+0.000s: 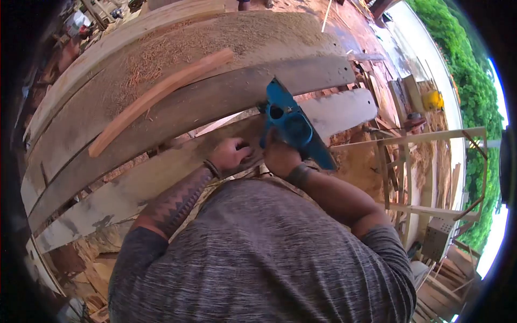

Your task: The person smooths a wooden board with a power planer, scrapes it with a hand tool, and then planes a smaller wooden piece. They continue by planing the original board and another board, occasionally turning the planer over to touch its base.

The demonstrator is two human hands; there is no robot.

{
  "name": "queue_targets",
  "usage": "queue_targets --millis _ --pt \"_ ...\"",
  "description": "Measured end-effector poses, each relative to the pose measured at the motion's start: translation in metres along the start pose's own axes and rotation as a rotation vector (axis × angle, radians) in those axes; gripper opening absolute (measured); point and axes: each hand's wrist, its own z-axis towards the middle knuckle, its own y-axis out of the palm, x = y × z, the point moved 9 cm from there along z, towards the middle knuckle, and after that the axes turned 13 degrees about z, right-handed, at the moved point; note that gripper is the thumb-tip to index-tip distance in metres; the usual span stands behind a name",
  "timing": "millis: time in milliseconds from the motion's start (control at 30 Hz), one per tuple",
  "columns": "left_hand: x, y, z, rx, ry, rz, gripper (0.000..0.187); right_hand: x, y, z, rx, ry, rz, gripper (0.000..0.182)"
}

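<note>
My right hand (282, 156) is wrapped around the near end of a blue electric hand planer (293, 129). The planer is tilted over the near planks, its long flat base along the right side and a round opening in its body. To its left, my left hand (230, 155) is low over the nearest plank (177, 164), fingers curled inward; whether anything is in them is hidden. A narrow reddish strip of wood (161, 99) lies across the bench boards further off, away from both hands.
Sawdust and shavings (156, 59) cover the wide far board (258, 32). Gaps run between the planks. On the right are a wooden frame (425, 139), a yellow object (432, 100) and a perforated metal box (439, 237). Wood scraps litter the ground.
</note>
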Motion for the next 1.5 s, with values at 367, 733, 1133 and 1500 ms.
queue_targets --millis 367,733,1133,1500 --pt "-0.025 0.039 0.075 0.183 0.135 0.097 0.035 -0.013 0.04 -0.021 0.123 -0.079 0.167 0.028" --pt "0.059 0.034 0.063 0.175 0.339 0.343 0.036 -0.015 -0.057 -0.077 -0.346 -0.105 0.797 0.036" --pt "-0.007 0.066 0.054 0.237 0.224 0.575 0.063 0.151 0.115 -0.135 -0.479 0.731 2.17 0.056" --pt "-0.017 0.073 -0.054 0.398 -0.209 -0.52 0.045 0.089 0.049 -0.098 -0.641 0.556 2.28 0.062"
